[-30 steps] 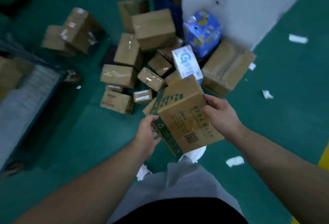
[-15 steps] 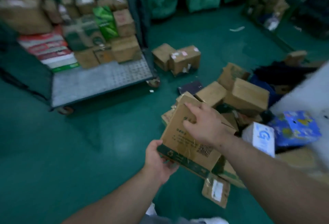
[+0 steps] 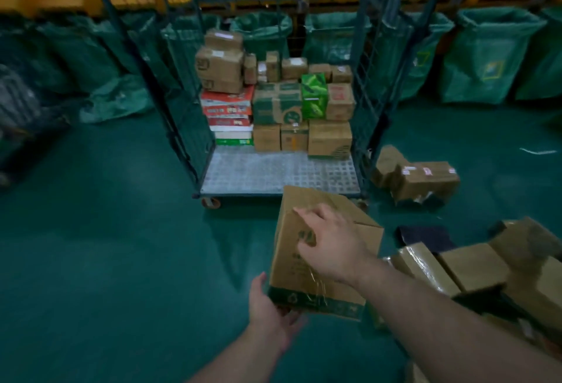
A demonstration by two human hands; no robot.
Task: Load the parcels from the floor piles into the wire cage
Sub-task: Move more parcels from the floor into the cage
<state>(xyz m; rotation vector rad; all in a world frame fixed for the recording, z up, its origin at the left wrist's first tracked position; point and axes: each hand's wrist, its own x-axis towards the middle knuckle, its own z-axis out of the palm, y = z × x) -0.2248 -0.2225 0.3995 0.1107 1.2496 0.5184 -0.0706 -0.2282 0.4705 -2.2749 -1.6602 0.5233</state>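
Observation:
I hold a brown cardboard box [image 3: 307, 224] with a green band along its lower edge, in front of me above the floor. My left hand [image 3: 269, 306] grips its lower left corner from below. My right hand [image 3: 333, 246] lies over its upper face with the fingers curled on the top edge. Straight ahead stands the blue wire cage [image 3: 273, 169] on wheels, its front open. Stacked parcels [image 3: 282, 103] fill the back of its grey mesh floor. A floor pile of brown boxes [image 3: 474, 264] lies at my right.
Two taped boxes [image 3: 422, 180] lie on the green floor beside the cage's right front corner. A dark flat packet [image 3: 422, 235] lies near the pile. Green sacks [image 3: 486, 57] hang in a row behind the cage. A crumpled green sack [image 3: 118, 100] lies left.
My view has swung from the floor pile round to face the cage head-on. The box has stayed in both hands and now sits in front of the cage's open side.

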